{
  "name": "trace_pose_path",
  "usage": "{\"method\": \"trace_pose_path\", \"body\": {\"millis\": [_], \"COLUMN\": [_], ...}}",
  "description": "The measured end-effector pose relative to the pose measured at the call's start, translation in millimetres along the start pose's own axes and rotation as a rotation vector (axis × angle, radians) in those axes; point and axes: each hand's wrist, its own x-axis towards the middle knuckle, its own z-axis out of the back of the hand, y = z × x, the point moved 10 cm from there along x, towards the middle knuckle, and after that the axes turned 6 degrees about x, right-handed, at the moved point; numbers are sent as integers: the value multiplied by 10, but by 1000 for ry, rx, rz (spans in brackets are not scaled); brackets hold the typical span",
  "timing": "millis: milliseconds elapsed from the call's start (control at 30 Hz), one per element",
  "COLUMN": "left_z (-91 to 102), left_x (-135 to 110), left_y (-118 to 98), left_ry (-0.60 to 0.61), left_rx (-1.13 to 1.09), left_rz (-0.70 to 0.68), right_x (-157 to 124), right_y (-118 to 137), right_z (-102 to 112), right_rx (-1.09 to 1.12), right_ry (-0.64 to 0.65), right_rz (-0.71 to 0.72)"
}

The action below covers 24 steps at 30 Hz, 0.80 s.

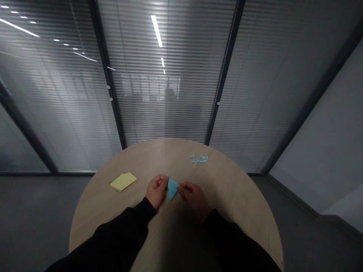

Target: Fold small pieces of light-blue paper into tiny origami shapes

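A piece of blue paper, folded into a triangle, is held above the round wooden table between both hands. My left hand pinches its upper left corner between thumb and fingers. On the other side, my right hand grips the right corner, thumb and forefinger closed on it. One point of the triangle hangs downward between the hands. Farther off to the right lie several small light-blue folded paper pieces. A stack of yellow paper sheets, with a green edge showing beneath, rests left of my left hand.
The round table has a curved edge, with grey floor beyond it. Behind stands a glass partition with blinds and dark frames. A white wall is at the right.
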Motion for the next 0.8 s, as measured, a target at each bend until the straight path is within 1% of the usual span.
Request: {"method": "trace_pose_path", "body": {"millis": [67, 200, 300, 367, 467, 567, 633, 700, 800], "left_z": [-3, -60, -150, -183, -218, -291, -351, -378, -372], "left_x": [-5, -66, -108, -117, -121, -147, -171, -178, -168], "left_y": [-64, -301, -393, -409, -404, -399, -382, -344, -277], "left_ry": [4, 9, 54, 73, 102, 168, 223, 257, 280], "left_rx": [125, 476, 613, 654, 682, 688, 687, 676, 648], "left_rz": [-74, -273, -337, -344, -349, -378, -379, -337, -232], "right_x": [10, 15, 7, 2, 9, 24, 30, 33, 31], "right_y": [-8, -23, -20, -22, -60, -103, -99, -77, -45], "right_z": [-29, -60, -73, -84, -64, -36, -31, -8, 58], "right_rx": [-28, -86, -95, -73, 11, 81, 77, 57, 43], "right_ry": [29, 63, 88, 107, 95, 77, 88, 84, 38], "right_rz": [31, 73, 79, 72, 35, 14, 30, 51, 52]}}
